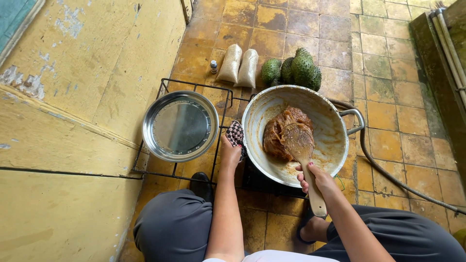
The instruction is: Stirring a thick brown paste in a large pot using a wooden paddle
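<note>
A large metal wok [330,123] sits on a low stove, holding a thick brown sticky mass [279,133]. My right hand [314,178] grips the handle of a wooden spatula [301,150], whose blade rests on the brown mass. My left hand [230,154] presses a checkered cloth [236,132] against the wok's left rim. My knees in grey trousers show at the bottom of the view.
A round shiny steel tray [180,125] lies on a black wire rack [167,85] left of the wok. Behind stand two white sacks [239,65], a small bottle [213,66] and green spiky fruits [293,72]. A hose [388,174] runs right. A yellow wall [73,97] is left.
</note>
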